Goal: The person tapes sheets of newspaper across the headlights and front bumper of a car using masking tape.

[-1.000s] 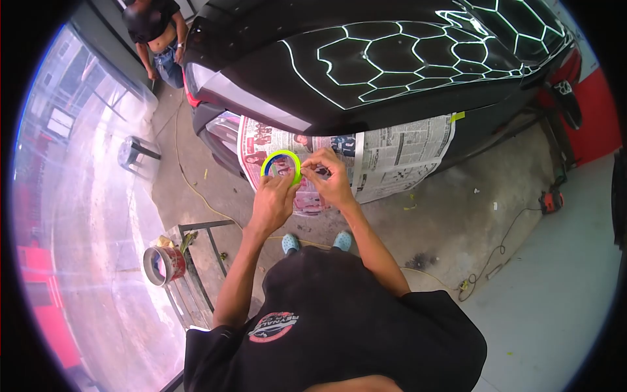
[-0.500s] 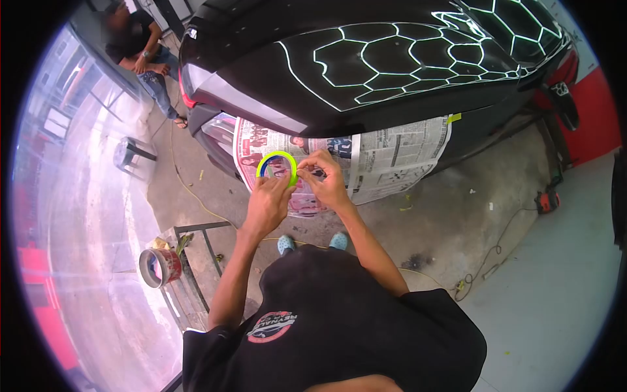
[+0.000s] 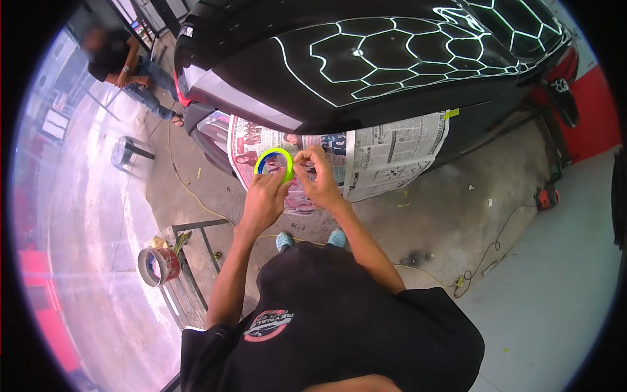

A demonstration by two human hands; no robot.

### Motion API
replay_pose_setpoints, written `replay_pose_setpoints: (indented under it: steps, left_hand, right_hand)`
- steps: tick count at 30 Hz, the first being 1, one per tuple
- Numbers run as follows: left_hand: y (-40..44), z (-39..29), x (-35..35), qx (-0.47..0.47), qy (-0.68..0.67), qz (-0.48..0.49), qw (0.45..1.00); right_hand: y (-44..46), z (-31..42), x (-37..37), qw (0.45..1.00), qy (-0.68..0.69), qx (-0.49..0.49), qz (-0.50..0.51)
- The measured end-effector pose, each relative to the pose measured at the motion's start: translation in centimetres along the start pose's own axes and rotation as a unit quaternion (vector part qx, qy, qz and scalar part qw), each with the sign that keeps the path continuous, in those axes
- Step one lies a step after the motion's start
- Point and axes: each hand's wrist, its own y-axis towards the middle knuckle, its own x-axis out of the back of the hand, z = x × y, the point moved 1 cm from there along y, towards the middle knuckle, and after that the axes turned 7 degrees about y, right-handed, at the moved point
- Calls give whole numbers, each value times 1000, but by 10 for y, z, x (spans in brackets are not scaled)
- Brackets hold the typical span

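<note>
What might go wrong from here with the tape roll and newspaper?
The left hand holds the tape roll by its lower edge, so it might slip. A cord lies near the shoes; a step could snag it. The newspaper might shift: I make out just one tape piece, at its upper right corner.

A red-and-white cylindrical bucket (image 3: 172, 263) rests on a worn wooden surface (image 3: 194, 279) with a dark metal frame at lower left. Farther up stands a small stool (image 3: 120, 154) with a pale top and dark legs. A thin yellow cord (image 3: 185, 187) curves across the grey concrete floor (image 3: 450, 212). At upper left is another person (image 3: 110, 57) in a black shirt and blue jeans. At far right lies a red-and-black power tool (image 3: 547, 198).
</note>
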Motion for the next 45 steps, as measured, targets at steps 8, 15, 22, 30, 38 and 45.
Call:
replay_pose_setpoints:
  steps: [8, 15, 22, 30, 38, 45]
  left_hand:
    - [0, 1, 1, 9, 6, -1, 1000]
    - [11, 10, 0, 46, 68, -51, 995]
    - [12, 7, -5, 43, 84, -72, 993]
    - [17, 7, -11, 88, 83, -138, 983]
    - [1, 81, 6, 331, -194, -267, 884]
    - [10, 59, 16, 307, -164, -251, 903]
  right_hand:
    - [0, -10, 5, 1000, 19, 4, -7]
    - [-1, -9, 1, 1000, 8, -7, -1]
    - [6, 10, 0, 999, 34, -9, -10]
    - [2, -6, -1, 1000, 3, 16, -12]
    - [-4, -12, 2, 993, 76, -56, -69]
    - [2, -7, -5, 999, 11, -29, -39]
